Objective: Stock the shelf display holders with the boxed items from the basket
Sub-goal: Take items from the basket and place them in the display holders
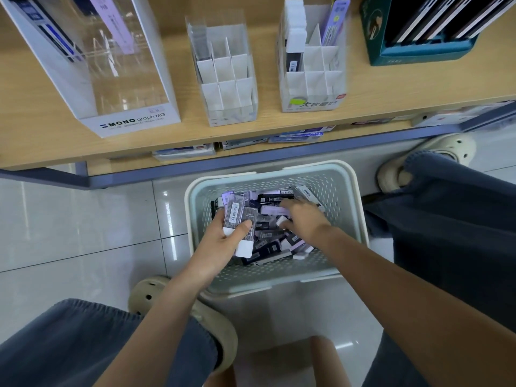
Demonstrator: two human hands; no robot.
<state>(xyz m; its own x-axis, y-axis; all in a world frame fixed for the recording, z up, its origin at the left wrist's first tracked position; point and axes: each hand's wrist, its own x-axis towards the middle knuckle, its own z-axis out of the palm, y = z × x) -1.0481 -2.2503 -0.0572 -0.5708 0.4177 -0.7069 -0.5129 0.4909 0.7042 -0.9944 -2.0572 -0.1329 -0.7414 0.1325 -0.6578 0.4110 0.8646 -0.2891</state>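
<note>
Plastic basket (346,191) on floor below shelf (268,121), head view. Step: gathering stock. Left hand (220,241) grips fanned stack of boxes (237,216) over basket, thumb across faces. Right hand (304,216) down among loose boxes (268,247); grasp not discernible. Held boxes: long axis toward shelf, white ends at palm, barcodes up. Next, judged: lift, turn upright, feed into empty divided holder (226,76).

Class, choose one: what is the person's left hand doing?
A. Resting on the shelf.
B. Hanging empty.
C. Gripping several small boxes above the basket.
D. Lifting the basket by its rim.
C: the left hand grips a bunch of small boxes over the basket.
</note>
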